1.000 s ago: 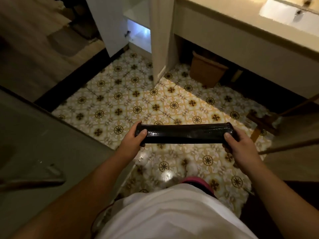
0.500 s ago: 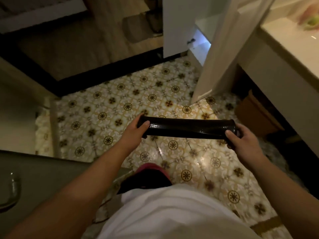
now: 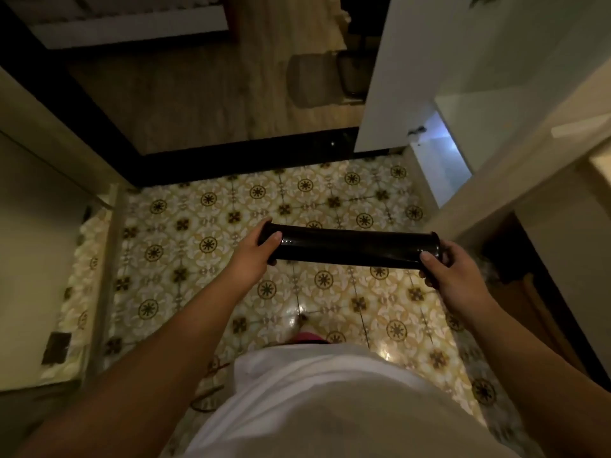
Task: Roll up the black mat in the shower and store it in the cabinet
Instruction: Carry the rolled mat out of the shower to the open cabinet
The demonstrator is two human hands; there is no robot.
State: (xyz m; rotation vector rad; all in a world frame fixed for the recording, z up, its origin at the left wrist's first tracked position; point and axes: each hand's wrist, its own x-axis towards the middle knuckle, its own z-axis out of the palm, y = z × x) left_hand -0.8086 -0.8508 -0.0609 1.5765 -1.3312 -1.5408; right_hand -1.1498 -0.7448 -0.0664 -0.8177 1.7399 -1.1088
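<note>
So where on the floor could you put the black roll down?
The patterned tile floor is bare between the dark threshold and the rolled mat, held by the left hand and right hand. The open cabinet crowds the right.

The scene is dim and warm yellow, with the brightest spot a cool bluish glow inside the open cabinet (image 3: 443, 157) at upper right. Glare glints off the wet-looking tiled floor (image 3: 297, 317) and along the glossy rolled black mat (image 3: 350, 247). Wide-angle bending curves the edges, and the whole frame is soft and grainy.
</note>
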